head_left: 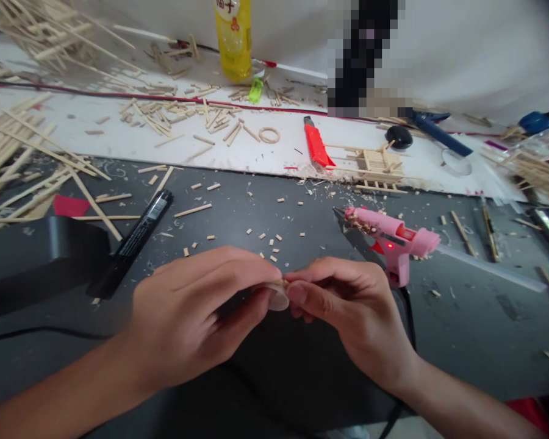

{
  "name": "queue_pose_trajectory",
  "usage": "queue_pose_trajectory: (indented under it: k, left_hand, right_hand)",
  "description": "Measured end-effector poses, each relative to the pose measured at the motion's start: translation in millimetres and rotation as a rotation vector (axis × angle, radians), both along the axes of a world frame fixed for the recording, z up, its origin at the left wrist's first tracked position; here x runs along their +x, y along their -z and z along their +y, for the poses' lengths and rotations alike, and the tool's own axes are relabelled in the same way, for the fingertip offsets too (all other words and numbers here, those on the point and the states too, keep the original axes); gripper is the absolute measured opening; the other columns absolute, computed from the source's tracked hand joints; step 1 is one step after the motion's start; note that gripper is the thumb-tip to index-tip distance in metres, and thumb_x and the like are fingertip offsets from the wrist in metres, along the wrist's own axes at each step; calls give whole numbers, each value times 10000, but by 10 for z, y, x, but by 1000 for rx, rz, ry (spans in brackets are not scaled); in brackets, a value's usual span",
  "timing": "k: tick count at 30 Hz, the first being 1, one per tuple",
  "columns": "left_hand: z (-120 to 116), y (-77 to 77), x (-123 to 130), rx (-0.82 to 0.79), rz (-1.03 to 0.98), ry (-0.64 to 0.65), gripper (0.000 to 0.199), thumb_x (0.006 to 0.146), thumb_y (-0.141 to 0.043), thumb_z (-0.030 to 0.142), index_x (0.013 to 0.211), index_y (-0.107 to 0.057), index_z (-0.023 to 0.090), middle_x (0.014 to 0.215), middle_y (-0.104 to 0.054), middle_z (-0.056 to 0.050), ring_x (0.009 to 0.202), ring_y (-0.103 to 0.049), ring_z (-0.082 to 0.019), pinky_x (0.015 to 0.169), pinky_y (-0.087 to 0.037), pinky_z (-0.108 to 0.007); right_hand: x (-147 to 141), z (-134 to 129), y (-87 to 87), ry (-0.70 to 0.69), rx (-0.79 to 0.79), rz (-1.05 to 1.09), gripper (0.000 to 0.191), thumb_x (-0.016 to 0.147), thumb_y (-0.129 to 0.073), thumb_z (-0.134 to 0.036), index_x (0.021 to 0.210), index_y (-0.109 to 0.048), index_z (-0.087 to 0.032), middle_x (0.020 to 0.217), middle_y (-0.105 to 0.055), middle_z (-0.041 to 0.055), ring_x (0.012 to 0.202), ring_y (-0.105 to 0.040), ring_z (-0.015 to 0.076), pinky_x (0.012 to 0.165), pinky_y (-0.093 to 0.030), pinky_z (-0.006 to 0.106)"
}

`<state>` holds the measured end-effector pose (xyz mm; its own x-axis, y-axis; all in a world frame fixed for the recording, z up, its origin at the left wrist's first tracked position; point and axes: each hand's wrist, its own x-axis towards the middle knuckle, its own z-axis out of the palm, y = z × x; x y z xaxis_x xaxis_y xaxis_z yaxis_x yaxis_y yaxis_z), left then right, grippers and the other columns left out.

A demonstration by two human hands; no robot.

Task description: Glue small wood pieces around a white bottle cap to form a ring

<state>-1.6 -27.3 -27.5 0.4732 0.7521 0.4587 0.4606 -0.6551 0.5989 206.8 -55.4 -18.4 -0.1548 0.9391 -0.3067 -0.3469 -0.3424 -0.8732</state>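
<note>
The pale round piece point(280, 300) sits between both hands, above the worktop point(466, 347). The left hand point(196, 311) pinches it from the left, the right hand point(357, 305) its right edge, nearer the glue gun point(405, 241).

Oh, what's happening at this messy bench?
Someone is working bare-handed: the left hand and right hand meet in front of them, fingers pinching a small, pale, rounded piece, partly hidden. A pink glue gun lies on the dark tabletop beyond the right hand, its red light lit. Farther back, a red cutter lies beside a little wooden model. A black marker lies beyond the left hand, among scattered wood bits.
</note>
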Motion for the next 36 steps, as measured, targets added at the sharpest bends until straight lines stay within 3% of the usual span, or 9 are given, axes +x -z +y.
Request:
queue_pose_trajectory:
  k: [12, 18, 22, 24, 36]
  left_hand:
    - [15, 18, -2, 30, 96, 24, 221, 990, -570, 111, 1112, -640, 282, 976, -837, 41, 851, -815, -133, 771, -594, -227]
    - [19, 8, 11, 6, 65, 12, 217, 997, -604, 118, 1125, -651, 286, 973, -835, 55, 852, -807, -117, 785, -581, -214]
    - [32, -16, 23, 14, 60, 28, 220, 991, -634, 79, 1117, -660, 257, 976, -833, 52, 853, -790, -83, 817, -564, -162]
    - [42, -21, 32, 28, 66, 50, 200, 1006, -619, 75, 1107, -663, 242, 959, -833, 52, 848, -785, -67, 823, -553, -137]
    - [45, 47, 4, 90, 105, 18, 145, 1103, -530, 217, 1119, -669, 253, 948, -816, 47, 845, -788, -68, 770, -550, -159]
  right_hand:
    - [44, 36, -35, -61, -35, -40, 141, 773, -936, -124, 819, -886, -248, 688, -767, -37, 602, -617, 43, 561, -506, 88]
    - [52, 49, -34, -69, 20, -52, 138, 808, -908, -122, 893, -867, -223, 726, -764, -33, 651, -651, 46, 621, -524, 93]
    - [59, 34, -11, -39, 86, -172, 28, 908, -833, -217, 916, -815, -197, 736, -740, -19, 658, -632, 59, 602, -500, 118]
    - [61, 29, 0, -44, 105, -201, 59, 928, -815, -236, 894, -796, -192, 726, -724, -21, 656, -619, 61, 596, -488, 124]
    - [54, 42, 15, -79, 125, -226, 116, 918, -834, -270, 893, -768, -178, 735, -708, -20, 673, -605, 71, 618, -487, 151]
